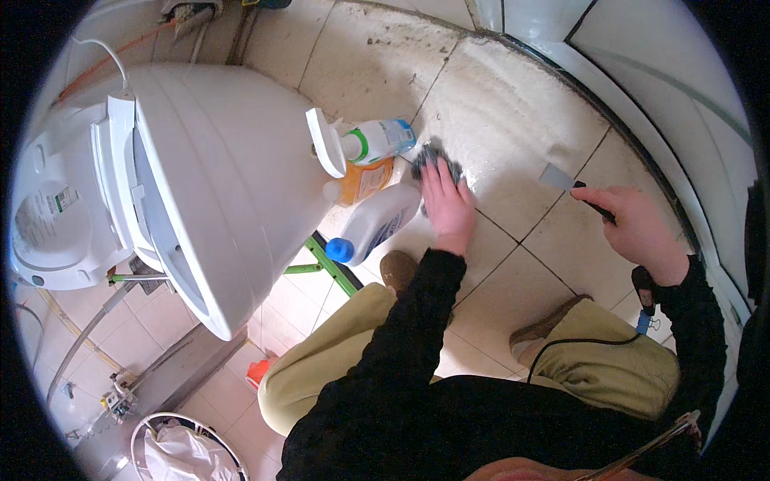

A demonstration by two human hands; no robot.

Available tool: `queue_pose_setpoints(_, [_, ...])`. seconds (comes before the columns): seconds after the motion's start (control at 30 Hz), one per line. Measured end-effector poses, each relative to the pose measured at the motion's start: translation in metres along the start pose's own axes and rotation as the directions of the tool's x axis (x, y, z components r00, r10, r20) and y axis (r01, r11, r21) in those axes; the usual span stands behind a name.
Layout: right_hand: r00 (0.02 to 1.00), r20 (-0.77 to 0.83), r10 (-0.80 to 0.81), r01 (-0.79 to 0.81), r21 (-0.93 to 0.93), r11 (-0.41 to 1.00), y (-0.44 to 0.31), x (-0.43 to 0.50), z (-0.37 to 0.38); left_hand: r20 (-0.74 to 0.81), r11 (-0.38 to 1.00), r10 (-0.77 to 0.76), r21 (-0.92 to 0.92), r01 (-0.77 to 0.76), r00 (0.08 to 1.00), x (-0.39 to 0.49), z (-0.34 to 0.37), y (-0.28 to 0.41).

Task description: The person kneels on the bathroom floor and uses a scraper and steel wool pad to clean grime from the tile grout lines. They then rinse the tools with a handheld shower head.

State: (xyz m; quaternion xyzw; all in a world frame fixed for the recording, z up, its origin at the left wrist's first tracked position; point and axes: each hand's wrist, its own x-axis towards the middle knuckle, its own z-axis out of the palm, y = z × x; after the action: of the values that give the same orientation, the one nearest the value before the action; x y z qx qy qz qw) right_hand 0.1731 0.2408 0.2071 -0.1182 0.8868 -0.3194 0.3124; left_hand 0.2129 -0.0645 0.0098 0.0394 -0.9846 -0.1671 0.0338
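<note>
My left hand (pixel 446 204) presses a dark grey scouring pad (pixel 433 157) flat on the wet, beige tiled floor (pixel 511 150); the palm side is hidden. In my right hand (pixel 631 225) is a scraper (pixel 558 178) with a flat metal blade and a black handle, its blade over the tiles. Left of my left hand are a white spray bottle (pixel 385 141) with a green collar, an orange bottle (pixel 367 181) with a pale cap, and a whitish bottle (pixel 385 219) with a blue cap. Pale dirt and dark specks mark the upper tiles.
A white toilet (pixel 234 168) fills the left side. A green metal frame (pixel 328 264) is behind the blue-capped bottle. A curved, dark-edged sill (pixel 631 138) bounds the floor at the right. At lower left are a round basket (pixel 141 433) with white cloth and a red object (pixel 257 373).
</note>
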Motion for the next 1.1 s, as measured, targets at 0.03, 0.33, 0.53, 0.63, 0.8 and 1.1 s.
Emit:
queue_pose_setpoints(0.03, [1.0, -0.006, -0.025, 0.025, 0.008, 1.0, 0.0, 0.0, 0.003, 0.011, 1.0, -0.02, -0.019, 0.02, 1.0, 0.013, 0.004, 0.003])
queue_pose_setpoints(0.33, [0.998, -0.059, 0.038, -0.036, 0.031, 0.999, -0.006, -0.013, 0.008, -0.161, 0.996, 0.034, -0.079, -0.047, 0.986, 0.147, 0.028, 0.042])
queue_pose_setpoints(0.53, [0.994, -0.045, 0.097, -0.099, -0.026, 0.995, -0.004, -0.018, 0.003, -0.04, 0.991, -0.128, 0.021, 0.129, 0.991, 0.067, 0.011, 0.008])
queue_pose_setpoints(0.63, [0.998, -0.05, 0.029, -0.031, -0.039, 0.999, 0.0, -0.021, 0.008, -0.134, 0.988, -0.145, -0.07, 0.137, 0.98, 0.101, 0.029, 0.016])
queue_pose_setpoints(0.8, [0.985, -0.172, 0.02, -0.029, -0.05, 0.998, -0.003, -0.013, 0.021, 0.058, 0.957, 0.253, -0.16, -0.241, 0.966, 0.145, 0.044, 0.069])
queue_pose_setpoints(1.1, [0.945, -0.218, -0.244, 0.176, -0.287, 0.941, -0.07, 0.144, 0.072, 0.205, 0.994, 0.109, -0.048, -0.102, 0.973, -0.004, -0.012, 0.004])
